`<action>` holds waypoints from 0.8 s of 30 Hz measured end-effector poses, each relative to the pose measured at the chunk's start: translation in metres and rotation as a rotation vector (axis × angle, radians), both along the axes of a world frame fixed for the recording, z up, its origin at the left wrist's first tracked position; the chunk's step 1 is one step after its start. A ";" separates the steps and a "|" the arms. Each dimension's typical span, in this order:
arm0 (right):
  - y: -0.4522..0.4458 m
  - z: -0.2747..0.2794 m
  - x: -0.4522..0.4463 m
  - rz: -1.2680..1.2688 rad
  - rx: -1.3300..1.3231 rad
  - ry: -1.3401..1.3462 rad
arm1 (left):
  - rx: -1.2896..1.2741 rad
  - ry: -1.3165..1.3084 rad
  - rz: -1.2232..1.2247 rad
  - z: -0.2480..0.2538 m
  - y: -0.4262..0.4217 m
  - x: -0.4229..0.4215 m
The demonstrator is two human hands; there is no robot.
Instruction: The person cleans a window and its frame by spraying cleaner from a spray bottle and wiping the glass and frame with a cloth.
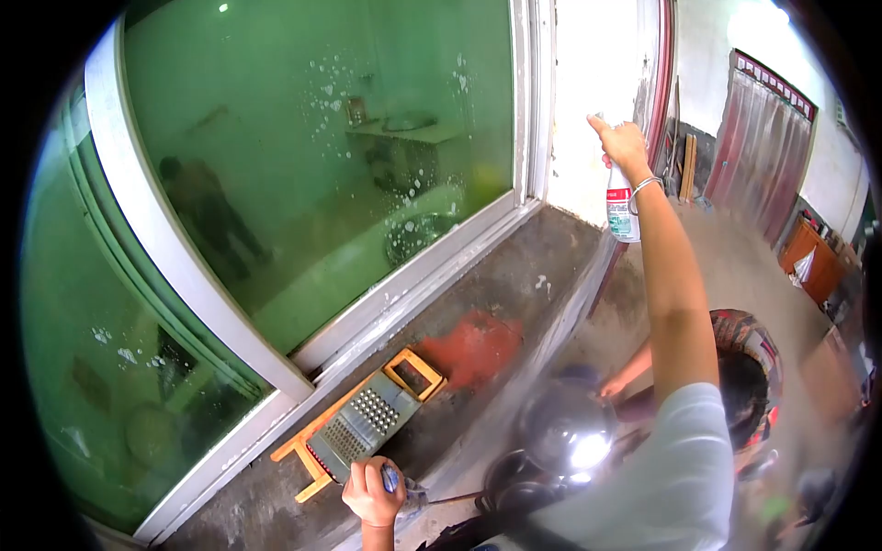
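Note:
My right hand, at the end of an outstretched arm with a bracelet on the wrist, grips a white spray bottle by its top. The bottle has a red and green label and hangs upright beside the window frame. My left hand is low in the view, closed around something with a blue round end; the fingers hide most of it. Just beyond that hand, a grater in a wooden frame lies on the sill. White foam spots dot the green window glass.
A concrete sill with a red stain runs below the white window frame. Dark metal pans stand below the sill. Another person is close on the right, under my arm. Farther back is a curtained doorway.

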State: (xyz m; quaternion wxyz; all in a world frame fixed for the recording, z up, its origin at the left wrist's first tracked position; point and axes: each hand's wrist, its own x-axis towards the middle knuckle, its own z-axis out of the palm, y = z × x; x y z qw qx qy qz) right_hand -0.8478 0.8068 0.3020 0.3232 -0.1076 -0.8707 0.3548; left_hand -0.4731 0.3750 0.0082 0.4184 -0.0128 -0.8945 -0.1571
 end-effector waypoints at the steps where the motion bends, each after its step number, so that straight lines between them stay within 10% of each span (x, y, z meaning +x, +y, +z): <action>1: 0.000 -0.002 0.004 0.000 0.002 -0.010 | -0.004 0.020 0.002 -0.002 -0.001 -0.001; 16: -0.001 -0.052 0.020 0.103 -0.066 -0.197 | -0.002 -0.006 -0.010 -0.001 -0.001 0.002; 24: -0.034 -0.016 0.044 0.320 -0.239 0.160 | -0.012 -0.054 -0.017 0.001 -0.001 0.005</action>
